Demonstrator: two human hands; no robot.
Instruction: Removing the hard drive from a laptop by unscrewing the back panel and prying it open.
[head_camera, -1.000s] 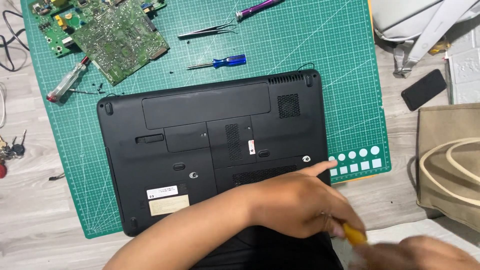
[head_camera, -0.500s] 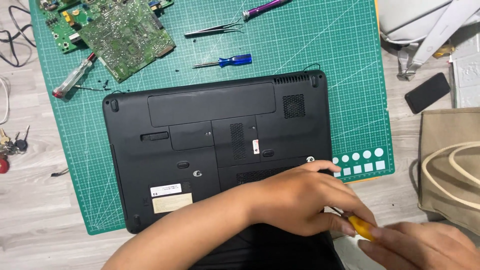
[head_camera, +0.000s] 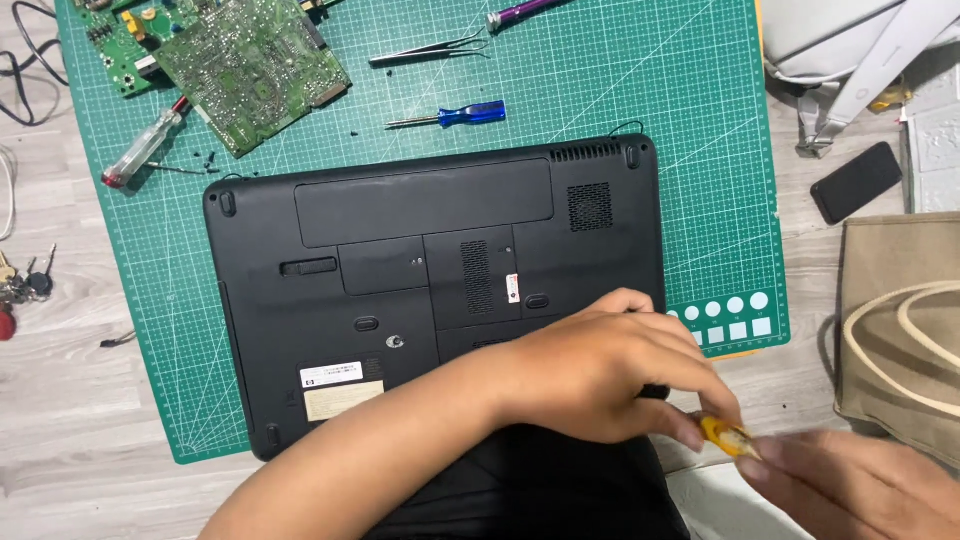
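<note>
Pale wood-grain tabletop under even light, green gridded cutting mat across it

right hand — now further in view | left hand — fingers curled

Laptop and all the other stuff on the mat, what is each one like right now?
Laptop: closed, bottom side up.
Circuit board: bare, out of any case.
Tweezers: lying shut.
Blue screwdriver: lying loose.
Phone: screen dark.
Left hand: resting on the laptop.
Right hand: pinching a yellow tool.
</note>
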